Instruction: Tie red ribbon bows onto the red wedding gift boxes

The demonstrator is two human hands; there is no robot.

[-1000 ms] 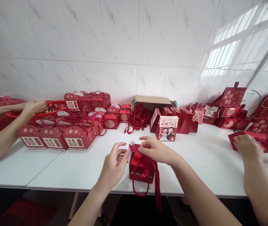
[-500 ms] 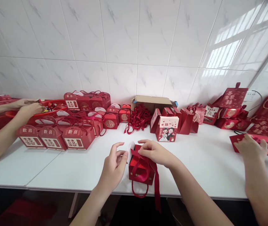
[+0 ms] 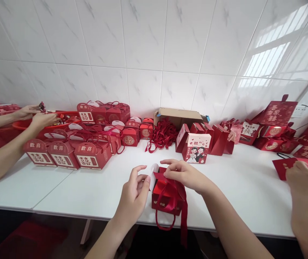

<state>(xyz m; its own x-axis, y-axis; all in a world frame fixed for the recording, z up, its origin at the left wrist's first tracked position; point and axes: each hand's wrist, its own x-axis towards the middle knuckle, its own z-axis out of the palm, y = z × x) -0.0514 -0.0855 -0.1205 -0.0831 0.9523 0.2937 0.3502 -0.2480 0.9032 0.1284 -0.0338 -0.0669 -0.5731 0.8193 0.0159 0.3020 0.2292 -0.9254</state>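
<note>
A small red gift box (image 3: 167, 199) with a cord handle and a red ribbon (image 3: 184, 219) hanging over the table edge stands at the front of the white table (image 3: 89, 187). My left hand (image 3: 135, 192) pinches the box's white-lined flap at its left side. My right hand (image 3: 183, 174) rests on top of the box and grips the ribbon and the top flap.
Rows of finished red boxes (image 3: 91, 154) stand at the left, where another person's hands (image 3: 41, 118) work over a red tray. A cardboard carton (image 3: 179, 117) with loose ribbons and a pink printed box (image 3: 197, 147) sit behind. Another person's hand (image 3: 301, 178) presses a flat red card at the right.
My hands stay on the box, with the left fingers closing in on the flap. The person at the left lifted their hands over the tray. The view shifted slightly.
</note>
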